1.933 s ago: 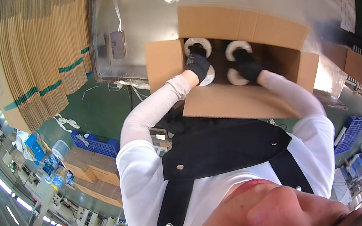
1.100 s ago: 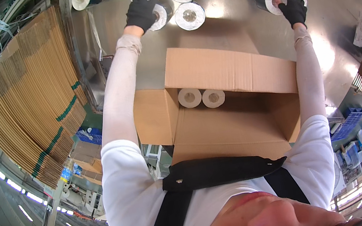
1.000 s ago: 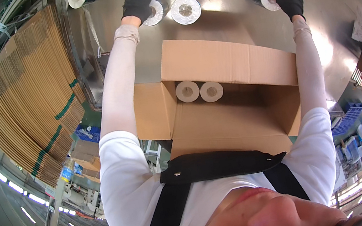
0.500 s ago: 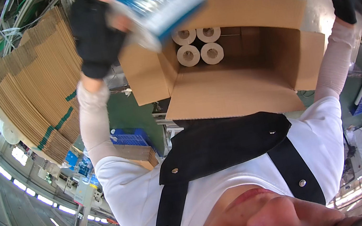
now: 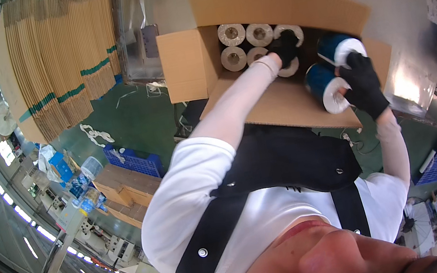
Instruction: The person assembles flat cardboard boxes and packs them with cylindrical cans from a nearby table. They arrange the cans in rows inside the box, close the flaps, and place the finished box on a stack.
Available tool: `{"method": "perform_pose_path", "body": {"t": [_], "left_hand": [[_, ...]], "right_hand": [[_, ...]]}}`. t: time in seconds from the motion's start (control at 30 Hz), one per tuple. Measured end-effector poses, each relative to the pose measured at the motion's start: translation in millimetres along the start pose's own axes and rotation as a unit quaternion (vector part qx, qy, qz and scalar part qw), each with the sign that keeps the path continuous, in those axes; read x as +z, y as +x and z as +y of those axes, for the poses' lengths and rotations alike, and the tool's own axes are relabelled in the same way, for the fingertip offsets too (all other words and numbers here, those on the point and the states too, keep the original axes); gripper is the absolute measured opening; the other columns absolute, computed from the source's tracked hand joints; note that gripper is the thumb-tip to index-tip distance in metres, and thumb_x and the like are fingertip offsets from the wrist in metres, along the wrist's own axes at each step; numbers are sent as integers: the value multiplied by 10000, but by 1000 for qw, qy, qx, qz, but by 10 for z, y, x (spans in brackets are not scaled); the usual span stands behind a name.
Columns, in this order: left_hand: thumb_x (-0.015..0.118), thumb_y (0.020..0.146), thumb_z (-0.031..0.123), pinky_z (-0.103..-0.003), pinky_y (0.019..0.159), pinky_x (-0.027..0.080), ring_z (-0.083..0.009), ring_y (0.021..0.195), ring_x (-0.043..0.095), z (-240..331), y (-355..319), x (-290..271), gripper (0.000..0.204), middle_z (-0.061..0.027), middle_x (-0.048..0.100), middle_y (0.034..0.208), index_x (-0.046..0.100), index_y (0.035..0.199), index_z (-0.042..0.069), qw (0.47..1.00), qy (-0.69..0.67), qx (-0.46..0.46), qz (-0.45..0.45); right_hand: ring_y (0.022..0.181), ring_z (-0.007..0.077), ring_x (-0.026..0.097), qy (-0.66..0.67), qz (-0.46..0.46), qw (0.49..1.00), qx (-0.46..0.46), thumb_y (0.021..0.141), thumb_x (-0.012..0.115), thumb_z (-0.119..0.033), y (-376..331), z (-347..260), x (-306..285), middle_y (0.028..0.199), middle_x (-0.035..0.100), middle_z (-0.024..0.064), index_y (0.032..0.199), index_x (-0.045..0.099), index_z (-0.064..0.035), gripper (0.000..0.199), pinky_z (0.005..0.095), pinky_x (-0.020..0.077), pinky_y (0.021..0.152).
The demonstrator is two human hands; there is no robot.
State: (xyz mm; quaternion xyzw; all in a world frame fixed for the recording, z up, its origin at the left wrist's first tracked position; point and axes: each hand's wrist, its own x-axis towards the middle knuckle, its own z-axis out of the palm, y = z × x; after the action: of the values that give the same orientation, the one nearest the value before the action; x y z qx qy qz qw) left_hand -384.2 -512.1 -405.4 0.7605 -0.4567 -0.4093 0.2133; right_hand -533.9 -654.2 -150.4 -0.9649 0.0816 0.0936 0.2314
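I've got the right hand (image 5: 364, 84) gripping two blue rolls (image 5: 318, 80) by their ends, over the right side of the box (image 5: 277, 6). Left hand (image 5: 286, 48) on two white-ended rolls (image 5: 291, 69) inside; can't tell if it's gripping.

White shirt (image 5: 178, 175); pale forearm sleeves (image 5: 246, 95); black gloves (image 5: 367, 89); black apron (image 5: 291, 153) with straps (image 5: 216, 239) and metal snaps (image 5: 203, 252)
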Motion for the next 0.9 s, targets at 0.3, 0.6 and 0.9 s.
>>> {"method": "perform_pose_path", "body": {"t": [0.3, 0.6, 0.9], "left_hand": [[563, 844, 419, -337, 989, 353, -229, 1183, 469, 545, -520, -2240, 572, -109, 525, 1242, 459, 1291, 78, 907, -282, 103, -297], [618, 797, 224, -359, 951, 386, -262, 1113, 501, -1154, 939, -3237, 448, -133, 525, 1221, 516, 1231, 181, 996, -57, 42, 57], [714, 635, 233, -475, 1003, 289, -337, 1161, 395, -1494, 1640, -2635, 442, -158, 498, 1166, 621, 1066, 208, 917, 345, 148, 131]], "right_hand": [[908, 327, 593, 146, -199, 965, -88, 726, 671, -233, 1307, 311, 559, 950, 624, 163, 1008, 617, -44, 344, 412, 453, 811], [904, 306, 622, 28, 121, 985, 121, 793, 606, -356, 3389, 2055, 288, 981, 650, 129, 1070, 605, -126, 361, 379, 482, 777], [1095, 344, 512, -187, 68, 941, 274, 699, 598, -520, 3913, 3135, 989, 1146, 559, 160, 1244, 495, -249, 618, 494, 394, 893]]}}
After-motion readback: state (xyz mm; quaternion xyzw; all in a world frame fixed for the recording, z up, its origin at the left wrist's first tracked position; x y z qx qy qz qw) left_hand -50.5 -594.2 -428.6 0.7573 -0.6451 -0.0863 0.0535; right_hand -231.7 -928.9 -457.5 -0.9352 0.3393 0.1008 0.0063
